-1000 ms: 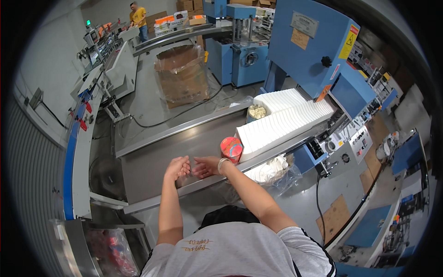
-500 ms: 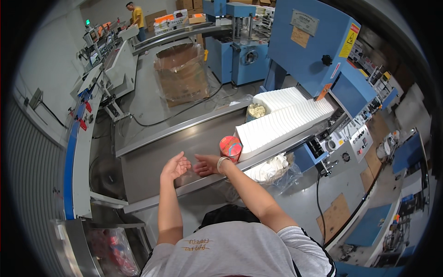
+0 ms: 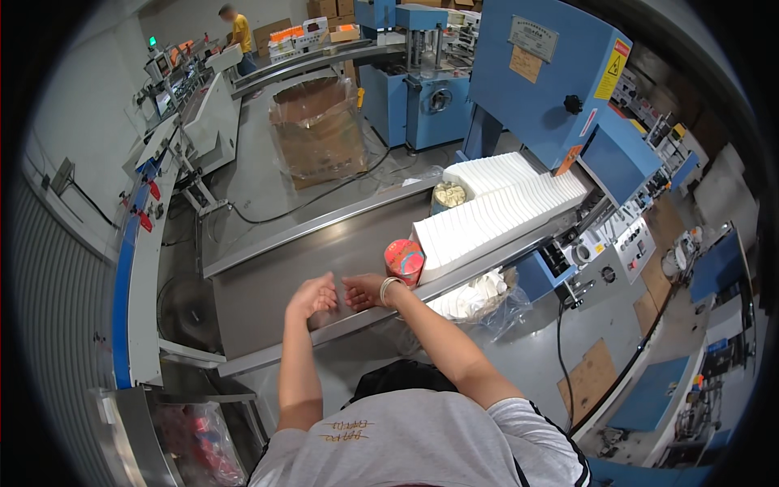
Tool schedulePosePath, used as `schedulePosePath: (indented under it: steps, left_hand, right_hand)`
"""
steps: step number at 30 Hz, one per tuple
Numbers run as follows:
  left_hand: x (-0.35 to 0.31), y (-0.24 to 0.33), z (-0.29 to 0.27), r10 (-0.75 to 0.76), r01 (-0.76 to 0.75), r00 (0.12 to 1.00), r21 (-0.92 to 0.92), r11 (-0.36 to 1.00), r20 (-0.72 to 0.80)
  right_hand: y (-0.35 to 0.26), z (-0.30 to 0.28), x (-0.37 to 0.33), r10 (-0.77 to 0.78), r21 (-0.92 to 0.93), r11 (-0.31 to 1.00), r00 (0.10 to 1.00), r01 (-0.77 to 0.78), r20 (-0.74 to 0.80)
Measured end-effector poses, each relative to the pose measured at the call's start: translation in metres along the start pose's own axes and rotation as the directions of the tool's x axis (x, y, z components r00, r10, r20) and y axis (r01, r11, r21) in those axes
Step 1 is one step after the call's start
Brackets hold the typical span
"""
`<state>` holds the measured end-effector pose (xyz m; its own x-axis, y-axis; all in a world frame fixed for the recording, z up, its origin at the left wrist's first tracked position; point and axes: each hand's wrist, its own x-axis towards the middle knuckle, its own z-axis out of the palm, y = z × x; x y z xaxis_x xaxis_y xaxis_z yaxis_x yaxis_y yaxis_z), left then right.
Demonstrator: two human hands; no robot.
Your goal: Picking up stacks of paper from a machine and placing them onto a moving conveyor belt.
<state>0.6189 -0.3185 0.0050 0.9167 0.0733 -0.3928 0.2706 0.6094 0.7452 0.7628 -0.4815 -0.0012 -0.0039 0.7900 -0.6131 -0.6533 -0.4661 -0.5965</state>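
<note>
Over the metal table (image 3: pixel 300 251), my left hand (image 3: pixel 313 297) hovers palm inward, its fingers loosely bent and holding nothing. My right hand (image 3: pixel 365 292) faces it across a small gap, also with nothing in its part-bent fingers. Just beyond the right hand stands a red round tub (image 3: pixel 403 260), apart from the fingers. It sits against the near end of a long row of white, thin, layered pieces (image 3: pixel 495 215) standing on edge. Farther back, beside the row, is a round container (image 3: pixel 448 196) holding pale crumpled bits.
A blue machine (image 3: pixel 540 81) rises over the row's far end. Below the table's near edge hangs a clear bag with white scraps (image 3: pixel 479 296). Beyond the table stands a lined cardboard box (image 3: pixel 318 134). A person in yellow (image 3: pixel 238 34) stands far off.
The fingers of my left hand have bent inward, and that hand has shifted slightly right. My right hand has barely moved. The tub and white row stay in place.
</note>
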Motion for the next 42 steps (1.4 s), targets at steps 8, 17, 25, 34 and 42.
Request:
schedulePosePath:
  steps: [8, 17, 25, 34, 42]
  left_hand:
    - [0.0, 0.003, 0.022, -0.05, 0.153, 0.936, 0.275, 0.949, -0.348]
    - [0.007, -0.002, 0.014, -0.02, 0.152, 0.931, 0.334, 0.93, -0.365]
    - [0.0, -0.002, 0.017, 0.352, -0.369, 0.921, -0.082, 0.926, -0.166]
    - [0.006, -0.006, -0.03, 0.041, -0.308, 0.89, -0.531, 0.79, -0.455]
    - [0.015, -0.003, -0.016, 0.214, -0.372, 0.859, -0.279, 0.885, -0.466]
  right_hand:
    - [0.005, 0.008, -0.009, -0.311, -0.212, 0.932, 0.949, 0.294, -0.051]
    - [0.009, 0.01, 0.0, -0.36, -0.312, 0.899, 0.923, 0.306, -0.132]
    - [0.012, 0.007, 0.003, -0.315, -0.317, 0.914, 0.935, 0.252, -0.165]
    - [0.013, 0.006, 0.009, -0.291, -0.28, 0.93, 0.943, 0.24, -0.159]
    - [0.002, 0.028, -0.003, -0.268, -0.454, 0.859, 0.963, 0.237, -0.005]
